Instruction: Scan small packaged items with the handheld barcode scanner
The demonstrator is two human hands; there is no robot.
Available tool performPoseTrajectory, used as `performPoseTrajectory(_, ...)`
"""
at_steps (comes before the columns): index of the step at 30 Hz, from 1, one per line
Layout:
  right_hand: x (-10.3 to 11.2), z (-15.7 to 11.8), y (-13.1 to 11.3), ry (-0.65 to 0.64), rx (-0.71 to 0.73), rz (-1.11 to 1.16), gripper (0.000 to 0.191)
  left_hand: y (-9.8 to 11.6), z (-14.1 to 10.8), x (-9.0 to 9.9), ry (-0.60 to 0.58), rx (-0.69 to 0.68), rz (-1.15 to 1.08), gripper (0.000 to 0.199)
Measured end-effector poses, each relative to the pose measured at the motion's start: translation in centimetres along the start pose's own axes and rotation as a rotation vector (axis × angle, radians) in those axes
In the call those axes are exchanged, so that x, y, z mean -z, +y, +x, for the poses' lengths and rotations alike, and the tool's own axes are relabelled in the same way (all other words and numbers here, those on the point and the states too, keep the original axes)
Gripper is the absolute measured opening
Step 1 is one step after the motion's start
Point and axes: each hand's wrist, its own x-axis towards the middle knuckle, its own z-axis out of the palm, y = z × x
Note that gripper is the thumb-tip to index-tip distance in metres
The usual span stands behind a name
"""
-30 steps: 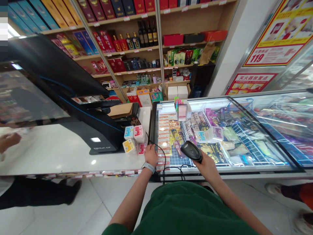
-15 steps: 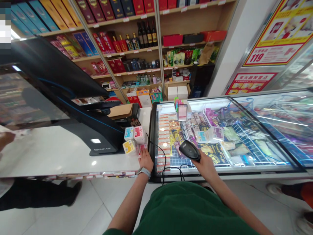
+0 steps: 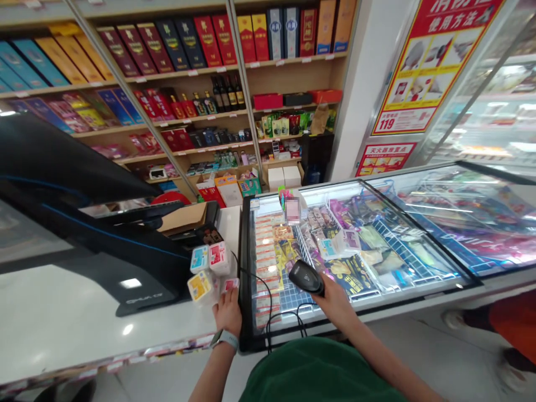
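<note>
My right hand [image 3: 336,301] is wrapped round a black handheld barcode scanner [image 3: 305,277], held above the glass top of a chest freezer. On the white counter, the fingers of my left hand [image 3: 228,314] are closed on a small clear plastic box with a pink label [image 3: 231,285], partly hidden by them. Touching or close beside it stand similar boxes: one with a blue label [image 3: 200,258], one with a red label [image 3: 218,254] and one with a yellow label [image 3: 200,286]. The scanner's black cable [image 3: 270,301] loops over the freezer edge.
A black checkout monitor [image 3: 84,223] stands left on the counter [image 3: 75,329]. More plastic boxes [image 3: 341,243] lie on the freezer glass [image 3: 268,240], near a blurred-out item [image 3: 292,211]. Shelves of boxes and bottles [image 3: 228,92] line the back. A person's orange clothing [image 3: 513,326] shows at right.
The view has tipped upward and turned right, so the counter and freezer sit lower and further left. Both hands keep their hold. The person at the far left is largely out of view.
</note>
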Motion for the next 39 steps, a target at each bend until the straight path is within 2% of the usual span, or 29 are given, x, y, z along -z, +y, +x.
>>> performPoseTrajectory(9,0.4,-0.4,-0.1,0.037,-0.004,0.018,0.018,-0.7,-0.2,-0.4,0.018,-0.089,-0.012,0.051)
performPoseTrajectory(14,0.2,-0.9,-0.1,0.047,-0.001,0.048,0.017,-0.1,-0.8,1.0,-0.002,-0.116,-0.090,0.052)
performPoseTrajectory(18,0.1,-1.3,0.0,0.035,-0.014,0.057,0.019,0.2,-1.0,2.6,0.051,-0.169,-0.216,0.057)
performPoseTrajectory(21,0.2,-1.4,0.1,0.031,-0.019,0.071,0.021,0.0,-0.8,3.3,0.088,-0.220,-0.296,0.051)
performPoseTrajectory(29,0.5,-1.3,0.2,0.049,-0.050,0.065,0.023,0.5,0.6,3.4,0.208,-0.198,-0.449,0.042)
performPoseTrajectory(32,0.6,-1.3,0.2,0.050,-0.065,0.062,0.023,1.6,1.0,3.6,0.180,-0.209,-0.543,0.039)
performPoseTrajectory(35,0.6,-1.3,0.2,0.051,-0.062,0.046,0.021,2.7,1.1,3.9,0.102,-0.238,-0.631,0.040)
performPoseTrajectory(39,0.7,-1.3,0.1,0.062,-0.050,0.037,0.019,3.7,1.2,4.1,0.043,-0.250,-0.675,0.034)
